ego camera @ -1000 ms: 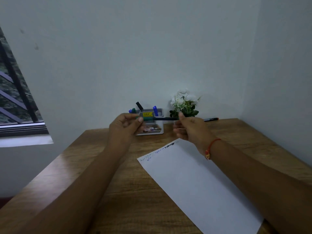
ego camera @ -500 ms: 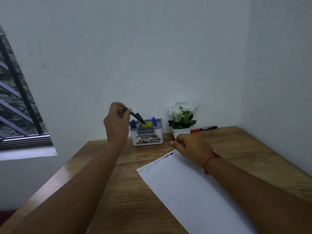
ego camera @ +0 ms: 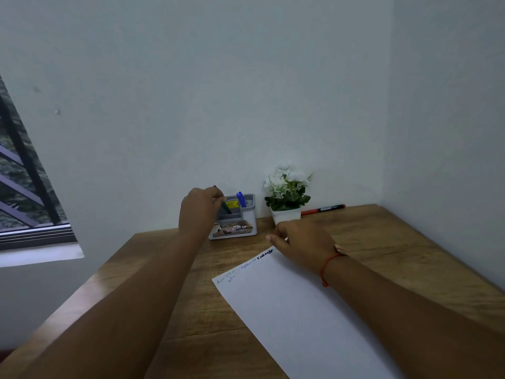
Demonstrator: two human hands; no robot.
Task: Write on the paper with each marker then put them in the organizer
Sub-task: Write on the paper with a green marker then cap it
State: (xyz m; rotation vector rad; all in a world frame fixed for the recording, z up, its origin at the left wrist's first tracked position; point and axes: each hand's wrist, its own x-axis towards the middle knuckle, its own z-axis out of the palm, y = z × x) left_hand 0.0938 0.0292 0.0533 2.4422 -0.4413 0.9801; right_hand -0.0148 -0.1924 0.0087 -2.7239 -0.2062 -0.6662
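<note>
We're lowering the green marker [ego camera: 226, 207] into the organizer [ego camera: 247, 228] w/ our left hand [ego camera: 200, 212], fingers pinching its upper end. Our right hand [ego camera: 303, 243] is resting loose on the far corner of the paper [ego camera: 300, 310], gripping nothing. The blue marker [ego camera: 241, 199] is standing in the organizer, and scribbles are showing along the paper's top edge. The red marker [ego camera: 323, 209] is lying on the tabletop [ego camera: 396, 242] by the wall, prob. the last one left to use & stow.
</note>
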